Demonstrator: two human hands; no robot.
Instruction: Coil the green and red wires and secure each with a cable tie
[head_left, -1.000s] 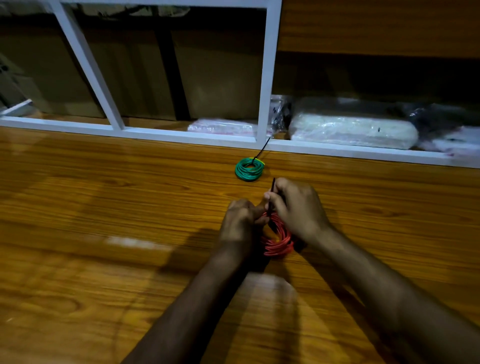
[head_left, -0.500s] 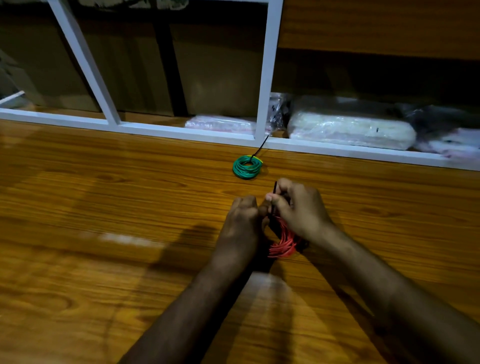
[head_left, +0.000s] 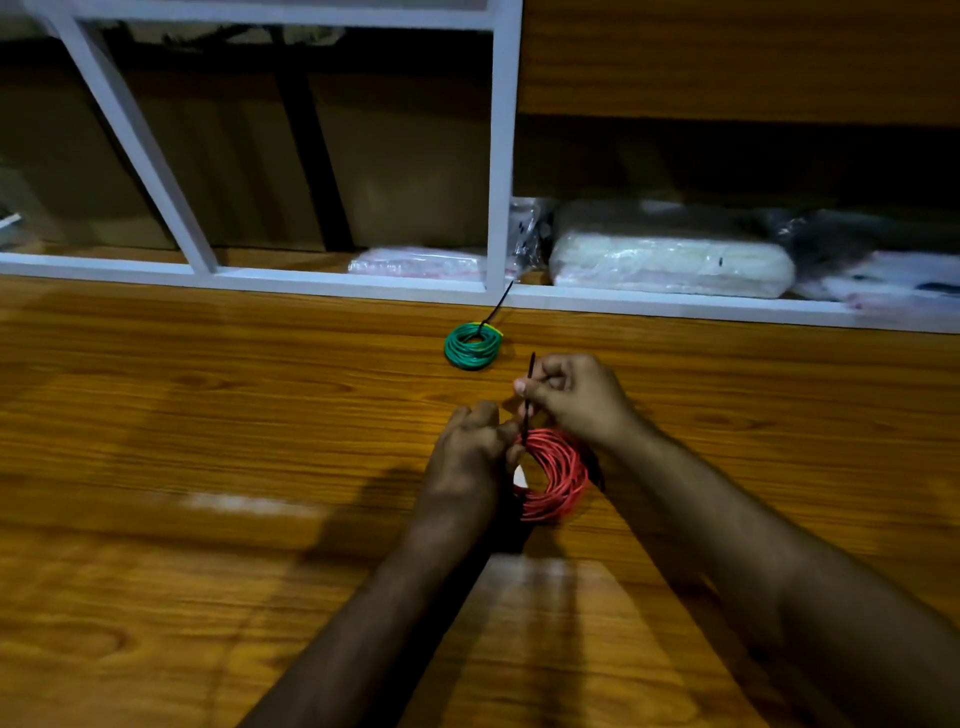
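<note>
Just right of the frame's centre, the right hand (head_left: 576, 397) pinched the black cable tie (head_left: 529, 402) between thumb and curled fingers, its tail standing up past the knuckles. The left hand (head_left: 470, 457) gripped the red wire coil (head_left: 558, 478) at its upper left edge, fingers curled round the strands where the tie met them. That coil was a loose round bundle, held tilted just above the wooden surface (head_left: 208, 415). Further up the frame, the green wire coil (head_left: 472, 347) lay flat on the surface, already cinched by its own black tie (head_left: 496, 306), near the white frame (head_left: 501, 156) and plastic-wrapped bundles (head_left: 670, 262).
</note>
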